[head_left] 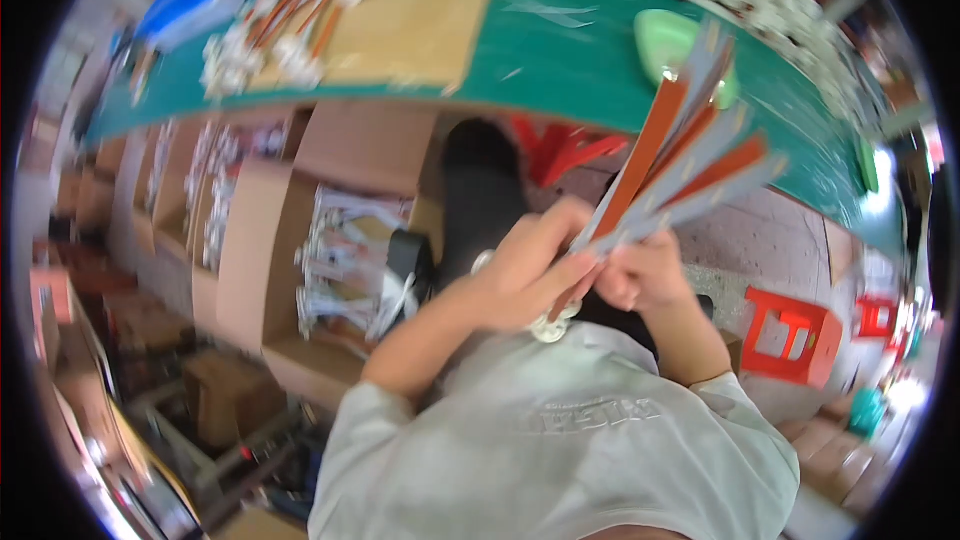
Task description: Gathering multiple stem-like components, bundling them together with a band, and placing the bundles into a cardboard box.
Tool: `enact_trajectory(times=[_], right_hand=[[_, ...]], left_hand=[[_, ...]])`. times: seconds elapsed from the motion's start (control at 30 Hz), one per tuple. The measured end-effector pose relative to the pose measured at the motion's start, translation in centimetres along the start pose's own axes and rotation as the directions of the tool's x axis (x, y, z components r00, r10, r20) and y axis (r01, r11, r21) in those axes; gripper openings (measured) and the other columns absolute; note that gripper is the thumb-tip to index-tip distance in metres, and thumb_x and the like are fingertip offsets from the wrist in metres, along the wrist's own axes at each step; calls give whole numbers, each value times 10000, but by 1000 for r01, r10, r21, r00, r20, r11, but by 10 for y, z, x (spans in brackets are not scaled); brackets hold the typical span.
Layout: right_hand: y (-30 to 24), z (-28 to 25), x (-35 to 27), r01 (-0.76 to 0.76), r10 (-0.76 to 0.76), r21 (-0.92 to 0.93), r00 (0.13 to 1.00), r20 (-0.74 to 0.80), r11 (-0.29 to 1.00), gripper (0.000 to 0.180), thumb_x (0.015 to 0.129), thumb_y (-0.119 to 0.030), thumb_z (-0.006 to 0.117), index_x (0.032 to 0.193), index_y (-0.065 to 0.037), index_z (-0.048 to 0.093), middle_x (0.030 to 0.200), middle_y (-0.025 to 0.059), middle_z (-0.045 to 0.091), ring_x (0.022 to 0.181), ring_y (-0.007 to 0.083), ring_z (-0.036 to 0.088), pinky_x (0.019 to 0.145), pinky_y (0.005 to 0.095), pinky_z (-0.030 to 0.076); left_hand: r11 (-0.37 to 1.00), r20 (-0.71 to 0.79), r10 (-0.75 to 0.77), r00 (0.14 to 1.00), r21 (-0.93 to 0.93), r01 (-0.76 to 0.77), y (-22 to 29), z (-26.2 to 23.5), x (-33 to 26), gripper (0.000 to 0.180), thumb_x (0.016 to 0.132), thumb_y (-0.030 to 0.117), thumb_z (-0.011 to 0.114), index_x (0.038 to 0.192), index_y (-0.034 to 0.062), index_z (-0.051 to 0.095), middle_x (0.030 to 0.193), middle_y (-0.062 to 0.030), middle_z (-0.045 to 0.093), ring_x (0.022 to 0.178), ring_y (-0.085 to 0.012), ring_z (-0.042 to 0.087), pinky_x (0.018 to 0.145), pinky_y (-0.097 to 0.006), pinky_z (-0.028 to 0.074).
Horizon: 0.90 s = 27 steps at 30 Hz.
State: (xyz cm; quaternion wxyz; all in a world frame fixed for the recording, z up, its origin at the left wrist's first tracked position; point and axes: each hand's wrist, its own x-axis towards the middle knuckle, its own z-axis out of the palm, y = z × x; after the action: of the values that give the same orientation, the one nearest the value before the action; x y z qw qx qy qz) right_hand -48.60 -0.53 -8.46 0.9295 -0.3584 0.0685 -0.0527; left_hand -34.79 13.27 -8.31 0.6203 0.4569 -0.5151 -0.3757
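Note:
A fanned bundle of flat grey and orange strips (665,155) rises from my hands toward the upper right, over the table's near edge. My left hand (540,265) is closed round its lower part. Against the same lower part, my right hand (645,270) has its fingers curled in and pressed to the strips; its fingertips are partly hidden. White round pieces (550,328) show at the bundle's bottom end, below my left hand, close to my shirt. The exact kind of strip cannot be made out through the blur.
Ahead stands a green-topped table (560,65) with a cardboard sheet (430,10), similar strips (320,0) and a light green tray (665,40). An open carton (270,260) at my left holds white-ended strips (345,250). A red stool (795,335) stands at the right.

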Motion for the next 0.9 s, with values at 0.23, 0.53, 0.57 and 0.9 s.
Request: enact_trajectory(times=[0.23, 0.53, 0.57, 0.9], right_hand=[[29, 50, 96, 252, -201, -591, 968, 152, 766, 260, 822, -168, 737, 965, -47, 556, 883, 20, 607, 793, 121, 617, 681, 244, 516], [90, 87, 167, 232, -287, -895, 950, 124, 381, 194, 868, 43, 642, 1042, -6, 572, 834, 3, 584, 648, 52, 499, 567, 180, 383], [89, 88, 171, 264, -349, -899, 927, 137, 349, 156, 879, 56, 624, 1016, -9, 587, 812, 4, 581, 616, 43, 478, 544, 182, 358], [5, -13, 226, 227, -665, -972, 717, 208, -59, 113, 908, -53, 658, 983, 31, 642, 833, 51, 642, 661, 72, 517, 597, 204, 420]], left_hand=[[944, -42, 94, 995, -315, -102, 32, -63, -47, 334, 1033, 302, 405, 1181, 6, 450, 663, -70, 561, 517, -112, 541, 506, -236, 460], [950, -701, -147, 698, -296, -97, -14, -165, -191, 277, 1019, 212, 439, 1167, -14, 495, 875, -131, 665, 719, -225, 695, 659, -359, 578], [955, -749, -201, 631, -294, -45, -21, -185, -226, 247, 1012, 195, 449, 1144, -8, 499, 883, -127, 661, 734, -229, 694, 663, -362, 577], [871, -896, -96, -433, -286, 399, -219, -222, -508, 198, 1019, 239, 416, 924, 69, 457, 691, -26, 512, 552, -137, 531, 509, -290, 478]])
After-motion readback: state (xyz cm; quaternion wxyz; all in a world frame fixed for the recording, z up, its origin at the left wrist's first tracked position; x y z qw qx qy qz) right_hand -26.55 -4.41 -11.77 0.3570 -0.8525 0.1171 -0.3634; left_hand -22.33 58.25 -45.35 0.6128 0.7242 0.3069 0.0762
